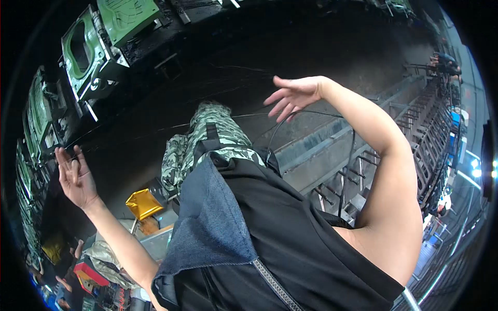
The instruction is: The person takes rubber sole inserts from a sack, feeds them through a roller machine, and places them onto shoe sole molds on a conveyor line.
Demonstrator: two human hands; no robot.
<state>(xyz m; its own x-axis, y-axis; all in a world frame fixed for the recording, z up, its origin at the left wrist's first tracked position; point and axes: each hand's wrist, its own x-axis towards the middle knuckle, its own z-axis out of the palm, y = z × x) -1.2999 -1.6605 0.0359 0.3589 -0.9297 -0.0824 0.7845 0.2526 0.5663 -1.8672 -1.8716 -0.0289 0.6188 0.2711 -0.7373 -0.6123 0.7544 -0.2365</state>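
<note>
My left hand (78, 181) is raised at the left with its palm showing and its fingers apart, one of them bent. It holds nothing and appears nearest to a row of green and silver metal frames (83, 54). On the right side, my right hand (296, 95) reaches over the dark floor with its fingers spread and nothing in them. A thin black cable (311, 111) loops close to that hand and runs toward a long grey metal beam (311, 155). Whether the hand touches the cable, I cannot tell.
Along the right stretches a rack of metal bars (430, 129). A shiny gold packet (144, 203) lies beside my camouflage trousers (220, 127). A red box (91, 277) stands at the lower left, where other people are partly visible.
</note>
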